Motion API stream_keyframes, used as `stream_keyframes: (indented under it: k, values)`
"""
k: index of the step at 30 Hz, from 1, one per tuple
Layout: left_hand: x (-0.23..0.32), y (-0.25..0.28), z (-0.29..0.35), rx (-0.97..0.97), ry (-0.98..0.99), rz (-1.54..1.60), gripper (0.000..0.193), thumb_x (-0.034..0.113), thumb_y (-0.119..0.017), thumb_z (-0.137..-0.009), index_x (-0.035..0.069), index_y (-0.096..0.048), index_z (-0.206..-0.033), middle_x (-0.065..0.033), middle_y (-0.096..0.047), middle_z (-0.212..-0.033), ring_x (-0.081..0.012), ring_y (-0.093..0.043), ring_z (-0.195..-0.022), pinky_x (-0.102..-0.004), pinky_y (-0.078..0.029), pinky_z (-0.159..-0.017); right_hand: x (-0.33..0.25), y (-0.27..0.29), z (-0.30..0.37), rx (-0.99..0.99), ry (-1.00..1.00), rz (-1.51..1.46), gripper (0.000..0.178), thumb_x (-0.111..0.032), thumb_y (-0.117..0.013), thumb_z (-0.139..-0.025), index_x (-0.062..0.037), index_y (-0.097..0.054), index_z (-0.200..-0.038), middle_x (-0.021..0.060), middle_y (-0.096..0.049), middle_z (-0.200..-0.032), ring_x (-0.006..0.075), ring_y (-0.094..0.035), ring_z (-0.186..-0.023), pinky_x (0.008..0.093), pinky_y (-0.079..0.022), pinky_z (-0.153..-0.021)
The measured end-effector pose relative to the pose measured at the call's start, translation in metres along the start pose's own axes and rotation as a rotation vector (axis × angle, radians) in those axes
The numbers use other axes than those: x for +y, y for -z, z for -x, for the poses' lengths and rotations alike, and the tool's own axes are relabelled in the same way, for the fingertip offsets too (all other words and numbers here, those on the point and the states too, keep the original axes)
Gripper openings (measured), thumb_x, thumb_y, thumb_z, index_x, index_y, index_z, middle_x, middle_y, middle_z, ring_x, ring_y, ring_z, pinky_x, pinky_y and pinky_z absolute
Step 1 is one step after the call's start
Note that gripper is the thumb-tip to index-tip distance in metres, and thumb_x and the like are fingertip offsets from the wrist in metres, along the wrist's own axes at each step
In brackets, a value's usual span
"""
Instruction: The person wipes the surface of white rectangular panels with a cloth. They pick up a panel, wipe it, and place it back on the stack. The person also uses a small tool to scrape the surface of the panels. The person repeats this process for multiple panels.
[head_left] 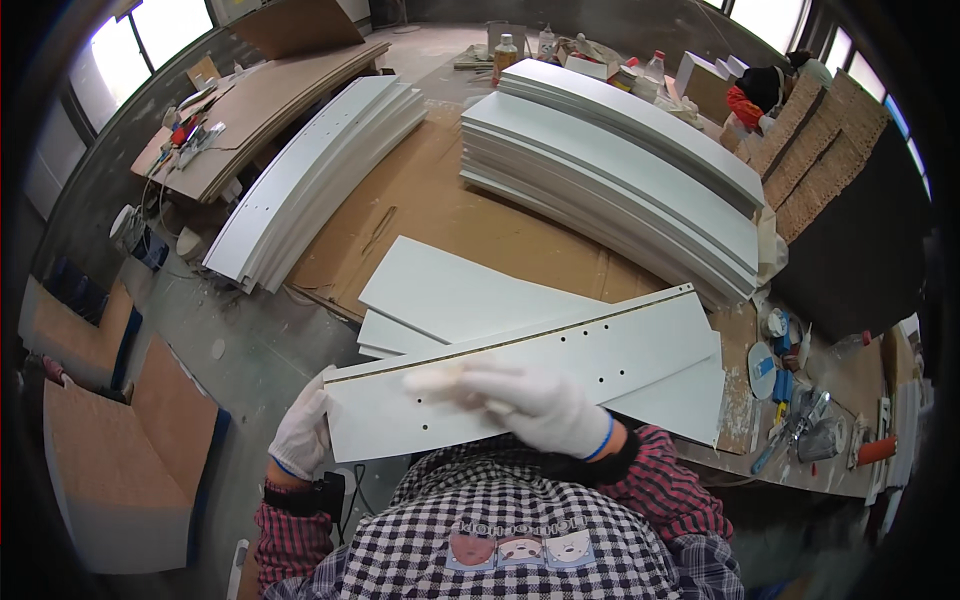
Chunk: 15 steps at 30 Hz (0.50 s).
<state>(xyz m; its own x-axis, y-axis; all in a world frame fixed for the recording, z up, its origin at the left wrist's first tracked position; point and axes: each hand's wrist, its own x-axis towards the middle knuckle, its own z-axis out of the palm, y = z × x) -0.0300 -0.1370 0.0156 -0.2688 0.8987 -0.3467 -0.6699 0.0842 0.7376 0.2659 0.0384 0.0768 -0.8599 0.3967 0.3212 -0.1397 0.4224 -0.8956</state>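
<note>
A long white panel (640, 335) with a dark groove along its far edge and several small holes lies tilted in front of me. My left hand (301, 432), in a white knit glove, grips the panel's left end. Over the panel's left half is my gloved right hand (545, 405), its fingers smeared by motion. A pale cream patch (428, 381) at those fingertips touches or nearly touches the surface; its kind is too blurred to make out. Beneath the panel, more white boards (460, 285) lie fanned out.
White panels are stacked at the left (315, 165) and at the right (610, 165) on a brown cardboard-covered table (430, 205). Brushes and other tools lie with a pale round lid (762, 370) at the right. A wooden bench (270, 100) stands far left. Another person (757, 100) is at the far right.
</note>
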Motion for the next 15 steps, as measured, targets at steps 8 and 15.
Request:
stream_keyframes:
  k: [8,15]
  values:
    - [-0.021,0.006,0.015,0.015,-0.011,-0.087,0.054,0.017,-0.060,-0.097,-0.006,-0.039,-0.141,-0.0166,-0.056,-0.132,-0.0243,-0.062,-0.114,-0.0343,-0.055,-0.094,0.030,0.061,0.073,0.616,-0.284,0.889,0.039,0.003,-0.059,-0.078,0.0019,-0.062,-0.117,0.0192,-0.059,-0.130,0.0344,-0.054,-0.126,0.0396,-0.040,-0.108]
    - [-0.018,-0.017,-0.030,0.286,-0.278,-0.346,0.056,0.010,-0.057,-0.097,-0.006,-0.034,-0.145,-0.0178,-0.049,-0.140,-0.0267,-0.055,-0.124,-0.0357,-0.047,-0.104,0.022,-0.020,0.001,0.086,-0.005,0.644,0.065,-0.028,-0.074,-0.082,0.0031,-0.048,-0.133,0.0271,-0.040,-0.147,0.0430,-0.034,-0.140,0.0512,-0.023,-0.117]
